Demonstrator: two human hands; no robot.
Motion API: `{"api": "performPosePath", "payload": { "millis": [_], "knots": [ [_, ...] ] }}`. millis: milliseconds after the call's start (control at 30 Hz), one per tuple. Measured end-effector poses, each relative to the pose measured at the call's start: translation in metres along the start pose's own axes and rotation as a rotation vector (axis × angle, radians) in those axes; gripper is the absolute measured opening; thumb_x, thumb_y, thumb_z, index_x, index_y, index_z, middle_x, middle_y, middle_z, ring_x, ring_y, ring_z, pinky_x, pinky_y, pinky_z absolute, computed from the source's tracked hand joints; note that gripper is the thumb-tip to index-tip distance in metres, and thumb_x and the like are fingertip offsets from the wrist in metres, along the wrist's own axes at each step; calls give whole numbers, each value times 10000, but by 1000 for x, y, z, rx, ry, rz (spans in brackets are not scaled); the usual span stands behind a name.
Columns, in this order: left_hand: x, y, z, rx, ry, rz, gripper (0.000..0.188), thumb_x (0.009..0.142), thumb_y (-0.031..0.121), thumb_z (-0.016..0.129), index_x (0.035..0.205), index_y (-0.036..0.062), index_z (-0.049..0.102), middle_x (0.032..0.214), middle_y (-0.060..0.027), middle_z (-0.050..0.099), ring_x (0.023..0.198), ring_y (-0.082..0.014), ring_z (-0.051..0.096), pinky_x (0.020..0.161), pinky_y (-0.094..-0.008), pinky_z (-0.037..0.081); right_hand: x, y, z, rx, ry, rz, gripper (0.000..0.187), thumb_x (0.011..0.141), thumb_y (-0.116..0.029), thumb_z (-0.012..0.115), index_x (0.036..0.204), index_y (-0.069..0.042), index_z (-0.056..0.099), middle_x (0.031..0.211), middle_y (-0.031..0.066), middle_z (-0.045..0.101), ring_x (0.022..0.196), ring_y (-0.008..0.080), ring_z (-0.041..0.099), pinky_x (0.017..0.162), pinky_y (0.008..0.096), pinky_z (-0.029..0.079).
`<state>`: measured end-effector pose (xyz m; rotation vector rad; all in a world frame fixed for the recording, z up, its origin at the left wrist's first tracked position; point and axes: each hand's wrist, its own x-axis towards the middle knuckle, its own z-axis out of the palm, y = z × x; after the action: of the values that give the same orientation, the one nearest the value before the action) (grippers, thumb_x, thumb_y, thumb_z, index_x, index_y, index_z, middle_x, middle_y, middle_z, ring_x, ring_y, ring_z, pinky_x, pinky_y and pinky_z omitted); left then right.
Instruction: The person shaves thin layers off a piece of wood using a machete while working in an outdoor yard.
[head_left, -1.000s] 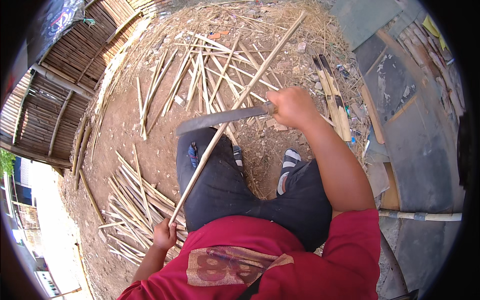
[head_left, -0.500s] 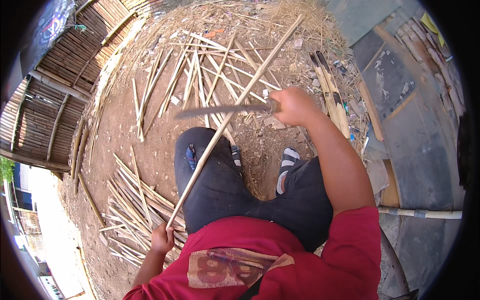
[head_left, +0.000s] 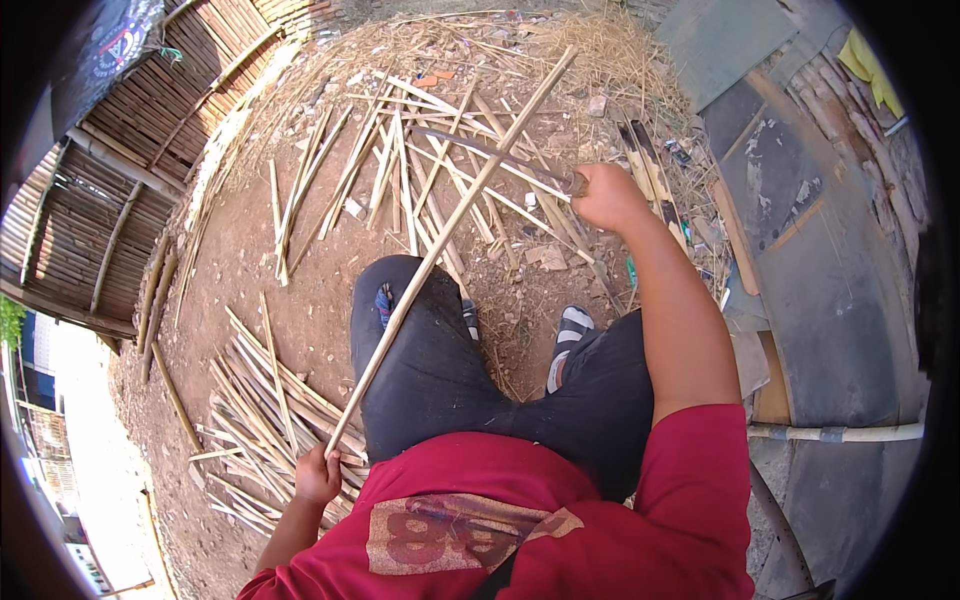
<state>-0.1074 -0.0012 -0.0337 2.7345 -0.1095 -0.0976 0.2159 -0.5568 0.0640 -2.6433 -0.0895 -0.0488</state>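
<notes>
Gripping the pale wooden strip [head_left: 430, 265] near its lower end, my left hand [head_left: 318, 475] stays closed just to the left of my dark trousers [head_left: 440, 360]. My right hand [head_left: 608, 195] is clenched on the handle of a long knife [head_left: 465, 143], beyond the right knee of the trousers. Half a second ago the blade lay nearly level across the strip, just beyond the left knee of the trousers; now it has gone farther out from them, its tip tilted up and away to the left. I can't tell whether it touches the strip. The strip's far end has also swung a little left since then, while my left hand has hardly shifted.

The strip slants over the left thigh of the trousers. Its long axis runs straight from my left hand beside them, forward and to the right, so the far end points away from me, well beyond the trousers.
</notes>
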Motion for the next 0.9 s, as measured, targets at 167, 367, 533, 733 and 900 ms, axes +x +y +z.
{"api": "performPosePath", "payload": {
  "millis": [167, 367, 533, 733, 900],
  "knots": [
    [-15, 17, -7, -159, -3, -168, 229, 979, 203, 586, 845, 18, 565, 678, -225, 628, 631, -463, 625, 580, -499, 502, -16, -42, 9, -108, 117, -225, 314, 772, -190, 708, 1065, -77, 716, 929, 208, 723, 865, 398, 696, 782, 461, 555],
    [-9, -20, 3, 92, 42, -34, 218, 958, 221, 620, 854, 36, 569, 678, -224, 609, 646, -479, 609, 595, -533, 492, -4, 21, 4, 91, 168, 71, 358, 776, -183, 711, 1115, -70, 698, 947, 220, 722, 889, 388, 702, 785, 444, 560],
    [-20, -8, -13, 54, 13, -82, 232, 976, 251, 603, 893, 35, 598, 713, -237, 636, 681, -483, 628, 622, -534, 506, -7, 12, -14, 35, 198, 106, 514, 785, -164, 694, 1293, -86, 669, 1018, 218, 730, 956, 383, 702, 851, 435, 565],
    [-20, -18, -8, 116, 22, -77, 217, 965, 234, 610, 873, 40, 583, 698, -241, 621, 668, -479, 621, 608, -549, 492, -37, -59, -11, -264, -81, -275, 383, 762, -222, 739, 1086, -20, 703, 898, 213, 728, 858, 396, 703, 786, 458, 556],
    [-14, -27, -4, 184, 69, -25, 186, 930, 218, 648, 899, 44, 590, 719, -221, 630, 662, -467, 620, 593, -542, 495, -2, 26, -15, 147, 84, 180, 382, 757, -169, 694, 1113, -33, 712, 981, 232, 726, 903, 383, 711, 829, 457, 564]
  ]
}}
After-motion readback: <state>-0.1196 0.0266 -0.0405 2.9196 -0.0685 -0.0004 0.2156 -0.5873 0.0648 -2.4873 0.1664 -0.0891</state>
